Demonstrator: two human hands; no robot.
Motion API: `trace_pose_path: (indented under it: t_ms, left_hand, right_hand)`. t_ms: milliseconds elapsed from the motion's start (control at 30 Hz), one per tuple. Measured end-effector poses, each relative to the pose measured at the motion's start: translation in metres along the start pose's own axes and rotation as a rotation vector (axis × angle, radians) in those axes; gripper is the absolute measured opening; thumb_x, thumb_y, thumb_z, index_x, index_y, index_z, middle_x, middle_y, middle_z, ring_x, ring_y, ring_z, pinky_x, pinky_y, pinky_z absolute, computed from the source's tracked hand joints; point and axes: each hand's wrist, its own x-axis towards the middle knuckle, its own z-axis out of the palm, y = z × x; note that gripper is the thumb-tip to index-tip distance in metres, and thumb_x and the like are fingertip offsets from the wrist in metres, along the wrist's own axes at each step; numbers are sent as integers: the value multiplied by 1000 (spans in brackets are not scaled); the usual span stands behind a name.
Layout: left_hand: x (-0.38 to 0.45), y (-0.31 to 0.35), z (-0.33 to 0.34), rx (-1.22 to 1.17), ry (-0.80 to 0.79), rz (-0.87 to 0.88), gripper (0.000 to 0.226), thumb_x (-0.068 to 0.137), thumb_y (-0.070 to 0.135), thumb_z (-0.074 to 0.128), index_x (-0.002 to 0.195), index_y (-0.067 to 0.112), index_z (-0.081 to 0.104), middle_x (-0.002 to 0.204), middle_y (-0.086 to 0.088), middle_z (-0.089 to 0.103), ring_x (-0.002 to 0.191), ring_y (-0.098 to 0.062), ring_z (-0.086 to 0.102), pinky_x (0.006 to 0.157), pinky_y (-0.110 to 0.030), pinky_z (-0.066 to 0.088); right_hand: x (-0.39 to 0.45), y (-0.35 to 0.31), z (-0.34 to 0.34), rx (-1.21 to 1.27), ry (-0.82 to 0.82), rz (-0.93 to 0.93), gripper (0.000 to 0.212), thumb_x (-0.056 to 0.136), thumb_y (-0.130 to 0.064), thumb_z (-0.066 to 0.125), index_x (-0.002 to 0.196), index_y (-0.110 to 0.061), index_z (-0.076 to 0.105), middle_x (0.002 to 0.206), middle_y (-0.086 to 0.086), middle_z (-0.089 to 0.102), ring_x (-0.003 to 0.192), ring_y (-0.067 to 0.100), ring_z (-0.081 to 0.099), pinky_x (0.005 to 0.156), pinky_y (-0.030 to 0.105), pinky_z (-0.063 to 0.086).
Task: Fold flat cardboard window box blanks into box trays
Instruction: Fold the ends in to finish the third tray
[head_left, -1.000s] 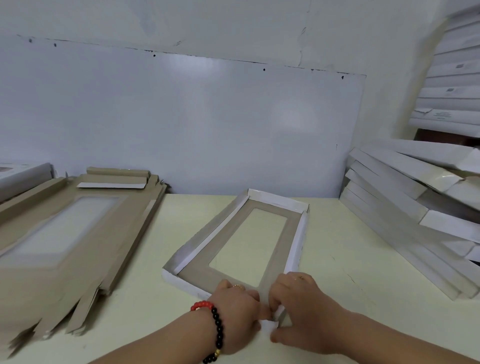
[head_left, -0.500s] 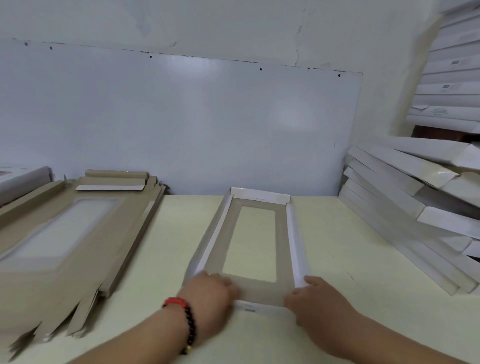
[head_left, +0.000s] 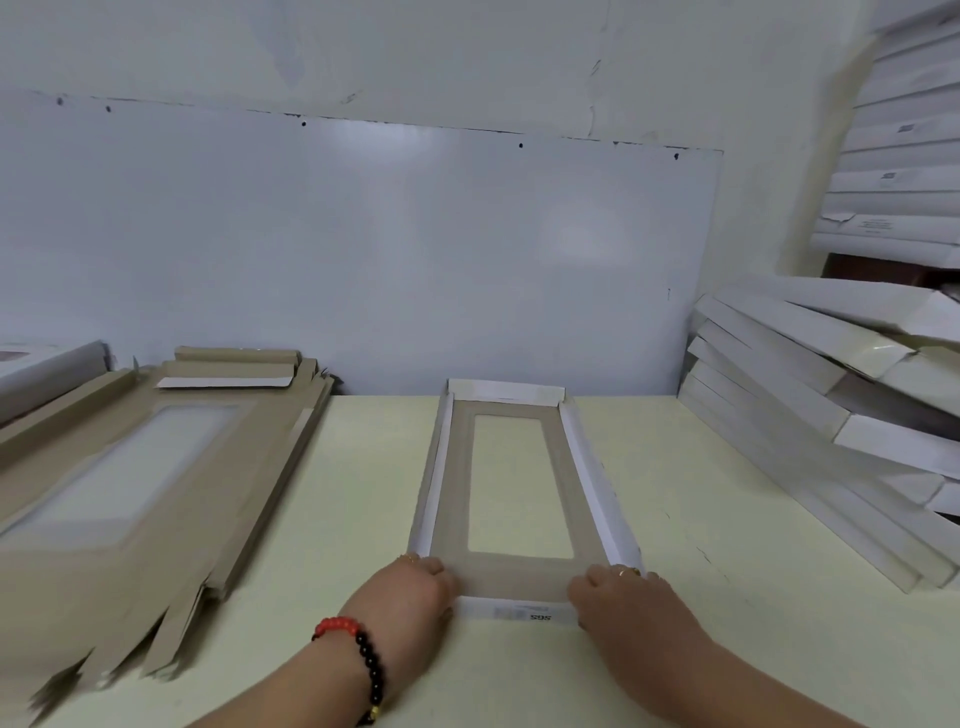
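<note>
Pale worktop (head_left: 675, 545) fills the lower view, its near edge cut off by the frame. On the left lies a big stack of flat brown blanks (head_left: 130, 493), running out of view at the left and blurred at its ragged near corner. On the right, leaning white folded boxes (head_left: 831, 415) are piled up, cropped by the right edge. Centre stage sits the box tray (head_left: 519, 566), brown inside, window cut through, white walls raised on all four sides, lying lengthwise away from the person. The left hand (head_left: 410, 592), above a red and black bead bracelet (head_left: 363, 660), presses the tray's near left corner; the right hand (head_left: 623, 597) grips the near right corner. The fingertips are tucked behind the wall. Tiny print on the near wall is unreadable.
</note>
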Motion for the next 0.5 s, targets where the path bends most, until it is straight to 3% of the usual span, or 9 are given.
trace_pose_path:
  t_ms: [67, 100, 200, 267, 300, 333, 400, 467, 500]
  left_hand:
    - [-2, -2, 0, -50, 32, 15, 32, 96, 12, 36, 119, 15, 58, 118, -4, 57, 114, -22, 49, 91, -26, 37]
    - [-5, -5, 3, -105, 58, 24, 35, 95, 11, 37, 123, 18, 57, 122, -2, 56, 117, -21, 49, 92, -23, 36]
    - [-12, -14, 9, -291, 165, 12, 59, 93, 10, 42, 147, 31, 32, 155, 5, 22, 140, -12, 27, 107, -10, 19]
    - [-13, -15, 10, -334, 188, -139, 78, 91, 25, 53, 150, 41, 5, 159, 1, -11, 147, -18, 6, 115, -20, 10]
    - [-14, -16, 9, -298, 141, -234, 84, 90, 36, 56, 150, 42, -3, 159, -3, -13, 147, -23, 3, 117, -26, 9]
    - [-13, -15, 8, -227, 83, -292, 83, 90, 44, 54, 150, 41, -3, 160, -7, -4, 147, -26, 5, 118, -32, 11]
    - [-12, -12, 11, -171, 14, -298, 62, 94, 46, 46, 148, 35, 19, 151, 0, 32, 144, -24, 19, 116, -35, 18]
    - [-13, 0, 7, -280, 97, -243, 23, 97, 39, 43, 119, 35, 48, 119, 9, 52, 129, -23, 38, 110, -34, 27]
    - [-15, 5, 4, -320, 126, -236, 5, 97, 37, 43, 99, 36, 47, 103, 11, 49, 113, -21, 45, 106, -33, 30]
  right_hand:
    - [1, 14, 14, 39, 38, 11, 5, 92, -21, 51, 94, -25, 48, 90, -4, 43, 99, 19, 55, 69, 31, 35]
    - [0, 20, 17, 90, 24, 43, 10, 97, -25, 41, 102, -24, 50, 100, -5, 46, 109, 18, 47, 77, 31, 36]
    - [-7, 35, 22, 273, 81, 122, 10, 90, -41, 52, 90, -32, 54, 113, -14, 42, 120, 14, 31, 89, 20, 30]
    - [-11, 44, 19, 332, 104, 285, 14, 84, -48, 61, 83, -34, 56, 137, -14, 37, 135, 18, 22, 98, 23, 28]
    - [-14, 48, 18, 356, 77, 364, 14, 82, -50, 60, 81, -37, 55, 143, -12, 36, 139, 21, 23, 102, 28, 29]
    - [-15, 51, 20, 368, 37, 416, 14, 82, -51, 58, 79, -39, 52, 137, -15, 43, 134, 21, 33, 99, 31, 33]
    - [-17, 52, 19, 432, 5, 414, 18, 82, -50, 57, 72, -39, 48, 94, -17, 57, 102, 10, 54, 81, 27, 38]
    - [-17, 47, 18, 546, 43, 388, 22, 82, -42, 65, 69, -34, 49, 76, -10, 55, 75, 2, 53, 65, 19, 36]
    - [-17, 46, 19, 600, 79, 392, 23, 82, -37, 67, 69, -30, 50, 73, -9, 54, 67, 1, 49, 59, 17, 34]
